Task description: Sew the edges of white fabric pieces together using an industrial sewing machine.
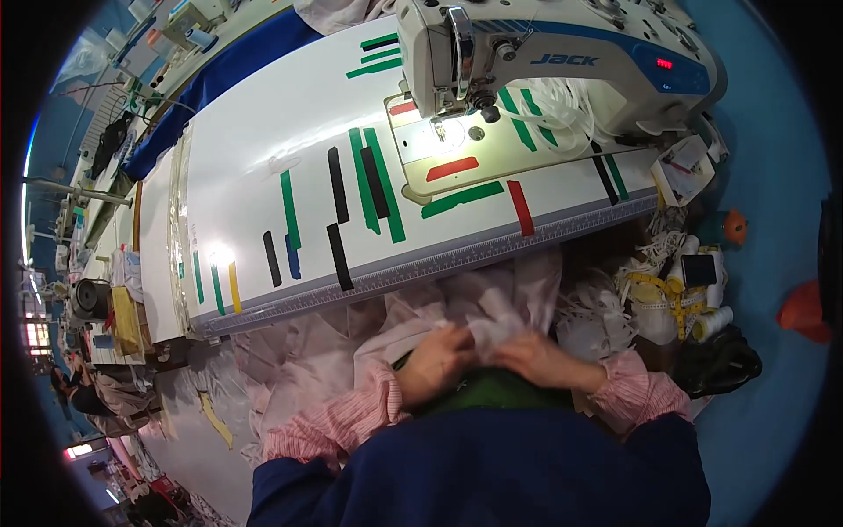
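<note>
Both my hands sit close together in my lap, below the front edge of the sewing table (263, 167). My left hand (436, 360) and my right hand (537, 358) each pinch a small piece of pale pink fabric (493, 321) held between them. More of the same pale fabric (334, 347) is heaped over my knees and spills to the left. My sleeves are pink striped with gathered cuffs. The sewing machine (544, 61) stands at the far right end of the table, its needle area lit.
Strips of green, black, red and yellow tape mark the white tabletop, and a ruler strip (457, 259) runs along its front edge. White elastic tape (606, 316), thread cones (713, 323), a yellow measuring tape and a dark phone (699, 269) lie at my right.
</note>
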